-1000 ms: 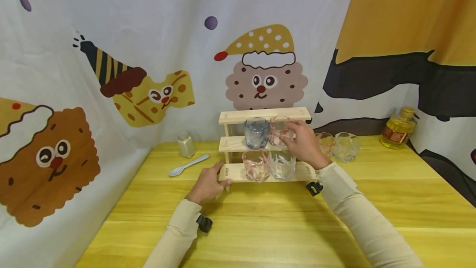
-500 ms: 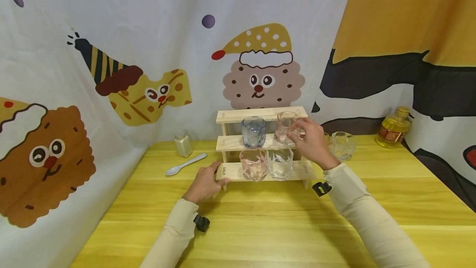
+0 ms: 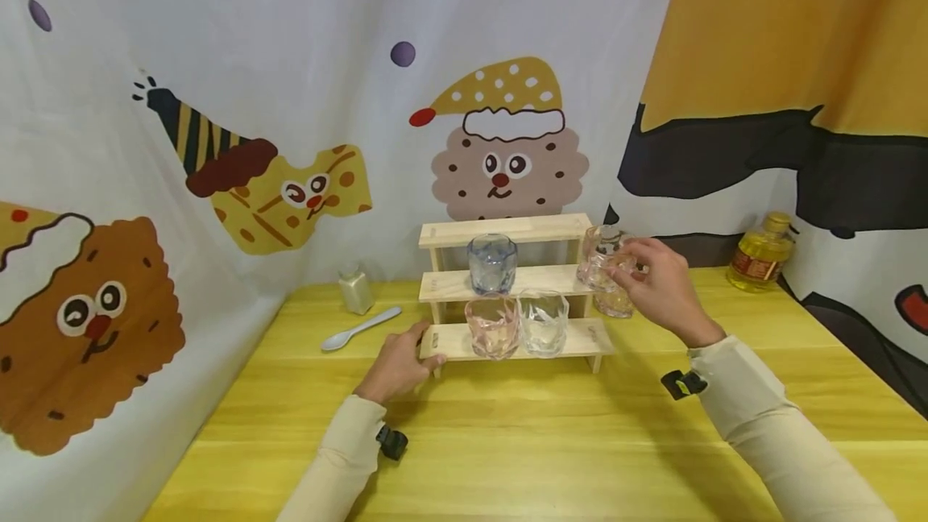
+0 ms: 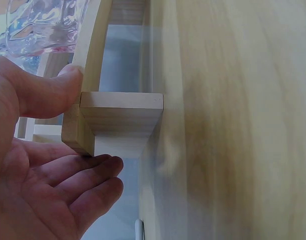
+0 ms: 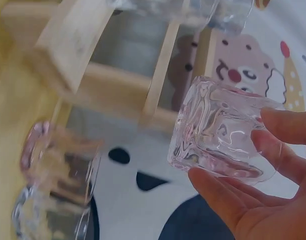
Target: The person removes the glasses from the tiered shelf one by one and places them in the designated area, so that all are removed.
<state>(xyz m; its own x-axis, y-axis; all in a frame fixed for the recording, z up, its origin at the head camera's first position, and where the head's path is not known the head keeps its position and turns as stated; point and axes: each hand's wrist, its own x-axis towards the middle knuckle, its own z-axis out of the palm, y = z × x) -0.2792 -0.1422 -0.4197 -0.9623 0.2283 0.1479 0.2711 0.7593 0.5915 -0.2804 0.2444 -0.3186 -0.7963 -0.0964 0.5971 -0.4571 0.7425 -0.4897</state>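
Note:
My right hand [image 3: 663, 284] pinches a pinkish clear glass [image 3: 596, 258] by its rim, just off the right end of a three-step wooden display rack [image 3: 507, 228]. In the right wrist view the glass [image 5: 218, 135] is tipped sideways, with thumb and fingers at its mouth. My left hand [image 3: 395, 362] grips the left end of the rack's lowest step; its thumb lies along the board [image 4: 88, 60] in the left wrist view. A bluish glass [image 3: 493, 264] stands on the middle step. On the lowest step, a pink glass [image 3: 493, 327] stands beside a clear one [image 3: 544, 325].
Two more glasses stand right of the rack: a pink one [image 5: 60, 162] and a clear one [image 5: 48, 215]. An oil bottle [image 3: 761, 256] is at the back right. Left of the rack are a small jar [image 3: 355, 290] and a pale spoon [image 3: 360, 329]. A printed curtain [image 3: 312, 95] hangs behind.
My right hand has moved the pinkish glass from the middle step, beside the bluish glass, rightward past the rack's end. My left hand keeps its grip on the rack.

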